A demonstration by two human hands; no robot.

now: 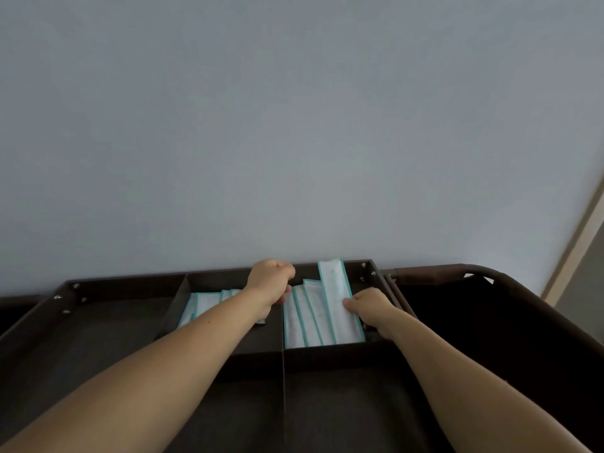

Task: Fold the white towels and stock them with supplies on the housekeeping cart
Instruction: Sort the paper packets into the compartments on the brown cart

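Teal-edged white packets stand in a leaning row in the back right compartment of the dark cart. A second batch lies in the compartment just to its left, past the divider. Our right hand has its fingers curled onto the tall packet, which rises above the tray's back rim at the right end of the row. Our left hand hovers with fingers curled over the divider's far end; whether it pinches anything we cannot tell. No towels are in view, so we judge this to be the supplies step. To do it well, we should slide the tall packet down until it sits level with its neighbours. We should also steady the row from the left so it does not fan over, and keep the edges squared against the compartment wall.
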